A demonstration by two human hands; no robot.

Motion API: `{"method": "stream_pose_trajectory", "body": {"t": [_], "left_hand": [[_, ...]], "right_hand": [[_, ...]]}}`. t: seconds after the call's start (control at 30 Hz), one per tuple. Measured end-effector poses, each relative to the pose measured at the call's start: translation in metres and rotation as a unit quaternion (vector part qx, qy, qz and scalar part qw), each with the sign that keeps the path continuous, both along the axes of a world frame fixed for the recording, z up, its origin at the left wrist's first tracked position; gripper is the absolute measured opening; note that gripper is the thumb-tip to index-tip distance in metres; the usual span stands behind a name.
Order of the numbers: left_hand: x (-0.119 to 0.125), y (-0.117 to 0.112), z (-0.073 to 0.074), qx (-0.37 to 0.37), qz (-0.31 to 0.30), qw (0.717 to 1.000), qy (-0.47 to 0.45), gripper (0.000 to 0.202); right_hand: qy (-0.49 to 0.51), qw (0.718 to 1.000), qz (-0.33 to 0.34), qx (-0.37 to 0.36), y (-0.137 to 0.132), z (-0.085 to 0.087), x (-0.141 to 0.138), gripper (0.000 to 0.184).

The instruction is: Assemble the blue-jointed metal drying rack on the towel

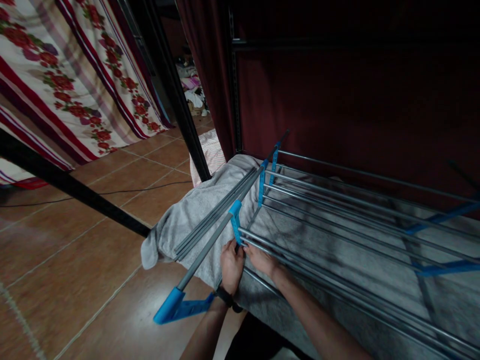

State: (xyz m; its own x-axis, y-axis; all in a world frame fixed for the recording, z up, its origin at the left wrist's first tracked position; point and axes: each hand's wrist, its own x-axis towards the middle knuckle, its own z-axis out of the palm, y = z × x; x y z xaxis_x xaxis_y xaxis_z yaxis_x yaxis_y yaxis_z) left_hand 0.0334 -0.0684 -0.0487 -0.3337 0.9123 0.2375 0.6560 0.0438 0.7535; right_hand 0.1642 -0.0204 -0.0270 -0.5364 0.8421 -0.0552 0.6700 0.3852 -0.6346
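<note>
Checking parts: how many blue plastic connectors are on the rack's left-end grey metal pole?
4: a blue plastic corner connector at the near end, a bracket by the bare left hand, two brackets farther back; others may be hidden.

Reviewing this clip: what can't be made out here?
Head view: exact fingertip contact of the left hand and right hand at the upright blue plastic bracket, hidden by the hands themselves.
Head view: right-hand ends of the long silver metal front rods, cut off by the right edge.
Head view: separate items in the white-and-pink cloth pile, too small and dark.
</note>
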Motion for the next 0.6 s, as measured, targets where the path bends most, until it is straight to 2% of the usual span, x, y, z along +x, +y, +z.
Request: {"method": "stream_pose_trajectory", "body": {"t": [0.2,0.33,0.4,0.5,0.57,0.6], "left_hand": [[-0.001,0.001,0.004,-0.001,-0.001,1.000,-0.003,0.028],[-0.004,0.003,0.005,0.000,-0.011,1.000,-0.017,0.029],[-0.006,0.002,0.005,-0.004,-0.016,1.000,-0.024,0.032],[-0.011,0.002,0.005,-0.031,-0.007,0.999,-0.019,0.037],[-0.015,0.006,0.006,-0.067,0.025,0.997,-0.006,0.038],[-0.016,0.009,0.007,-0.078,0.031,0.996,0.000,0.038]], "right_hand": [[-0.038,0.999,-0.026,0.022,-0.005,0.007,-0.003,0.035],[-0.068,0.996,-0.049,0.032,-0.022,0.018,0.006,0.032],[-0.070,0.994,-0.057,0.058,-0.041,0.025,0.027,0.036],[-0.032,0.991,-0.067,0.110,-0.081,0.028,0.078,0.043],[0.008,0.985,-0.110,0.132,-0.114,0.022,0.120,0.040],[0.029,0.977,-0.155,0.141,-0.130,0.017,0.142,0.038]]}}
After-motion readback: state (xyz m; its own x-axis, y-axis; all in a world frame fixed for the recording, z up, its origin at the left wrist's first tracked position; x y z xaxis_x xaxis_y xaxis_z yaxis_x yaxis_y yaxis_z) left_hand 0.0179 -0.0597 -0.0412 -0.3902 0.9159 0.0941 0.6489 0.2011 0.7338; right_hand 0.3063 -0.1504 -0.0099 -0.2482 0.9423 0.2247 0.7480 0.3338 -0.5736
